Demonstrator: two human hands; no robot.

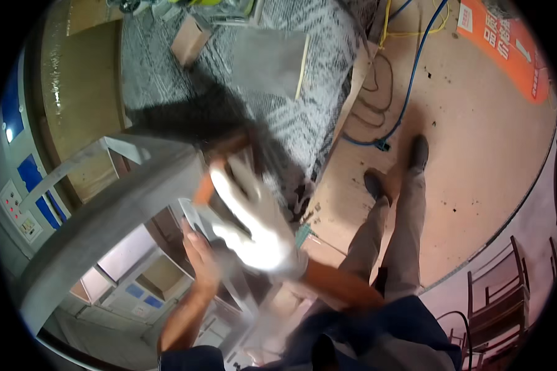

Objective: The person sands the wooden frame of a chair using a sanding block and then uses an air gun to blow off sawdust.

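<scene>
A large grey curved frame (114,201) with open gaps between its bars stands before me, left of centre. My left hand (201,256), bare, is closed round one of its inner edges, with the fingertips on a pale bar. My right hand (254,219) wears a white glove and is smeared by motion. Its fingers curl round an orange-brown block-like thing (205,188) at the frame's top corner. Whether that block touches the frame cannot be made out.
Beyond the frame, a patterned grey cloth (284,127) covers a surface bearing a flat grey panel (269,62) and a brown block (190,40). A blue cable (408,93) crosses the floor at right, near an orange sign (507,49). Dark chairs (501,303) stand lower right.
</scene>
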